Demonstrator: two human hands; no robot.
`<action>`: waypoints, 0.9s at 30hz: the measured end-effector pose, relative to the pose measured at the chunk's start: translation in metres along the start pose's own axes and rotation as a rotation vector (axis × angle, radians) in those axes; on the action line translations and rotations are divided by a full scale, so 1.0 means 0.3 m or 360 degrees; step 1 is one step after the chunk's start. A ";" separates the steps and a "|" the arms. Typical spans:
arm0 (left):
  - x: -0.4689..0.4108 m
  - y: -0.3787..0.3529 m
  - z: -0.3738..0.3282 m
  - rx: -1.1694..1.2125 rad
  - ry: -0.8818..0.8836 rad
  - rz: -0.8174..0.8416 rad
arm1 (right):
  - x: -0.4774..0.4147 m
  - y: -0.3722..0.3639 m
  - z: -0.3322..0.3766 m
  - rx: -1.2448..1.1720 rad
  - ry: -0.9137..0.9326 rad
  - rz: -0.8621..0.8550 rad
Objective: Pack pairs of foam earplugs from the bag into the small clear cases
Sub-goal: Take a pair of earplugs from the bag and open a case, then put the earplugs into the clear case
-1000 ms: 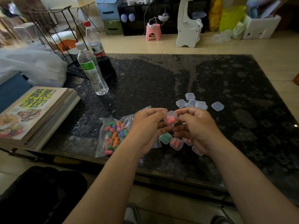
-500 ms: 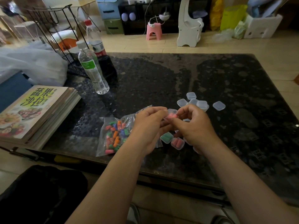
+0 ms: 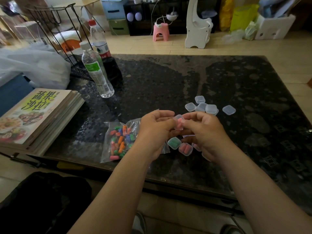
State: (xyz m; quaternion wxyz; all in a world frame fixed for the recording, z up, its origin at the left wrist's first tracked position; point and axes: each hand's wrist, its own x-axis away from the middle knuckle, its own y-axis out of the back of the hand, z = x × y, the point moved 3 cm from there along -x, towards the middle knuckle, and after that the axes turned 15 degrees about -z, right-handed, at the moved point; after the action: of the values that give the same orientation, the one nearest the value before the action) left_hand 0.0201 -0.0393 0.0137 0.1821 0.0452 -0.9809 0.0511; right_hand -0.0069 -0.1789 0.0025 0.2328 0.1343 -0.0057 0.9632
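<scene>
My left hand (image 3: 154,130) and my right hand (image 3: 205,132) meet above the table and both pinch a small clear case (image 3: 179,122) with pink earplugs in it, held tilted on edge. Left of my hands lies the clear bag (image 3: 119,141) of coloured foam earplugs. Beneath my hands sit filled cases: one with green plugs (image 3: 174,143) and one with pink plugs (image 3: 185,149); others are partly hidden under my right hand. A cluster of empty clear cases (image 3: 206,107) lies farther back, one more (image 3: 228,109) apart to the right.
The dark stone-patterned table (image 3: 244,85) carries a water bottle (image 3: 96,71) at back left, a second bottle (image 3: 99,43) and a black wire rack (image 3: 60,31) behind it, a stack of cookbooks (image 3: 35,115) at the left edge, and a white plastic bag (image 3: 33,65).
The case with pink earplugs has turned from lying flat between my fingers to standing on edge. My right fingers have curled closer over it; both hands stay in place.
</scene>
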 end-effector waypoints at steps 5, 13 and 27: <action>-0.012 0.001 -0.005 -0.0149 -0.0076 0.0050 | -0.005 0.007 0.007 0.0035 0.0013 -0.0012; -0.015 0.001 0.005 -0.0230 -0.0154 -0.0139 | -0.013 0.012 -0.008 0.0165 0.0019 -0.0109; -0.047 0.092 -0.027 -0.0161 -0.0424 -0.0556 | -0.002 -0.010 -0.032 0.0920 0.0266 -0.0108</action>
State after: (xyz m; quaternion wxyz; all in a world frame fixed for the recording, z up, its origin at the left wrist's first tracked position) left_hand 0.0332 -0.0100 0.0138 0.0592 0.2114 -0.9749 -0.0369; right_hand -0.0075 -0.1759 -0.0071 0.2166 0.1153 0.2923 0.9243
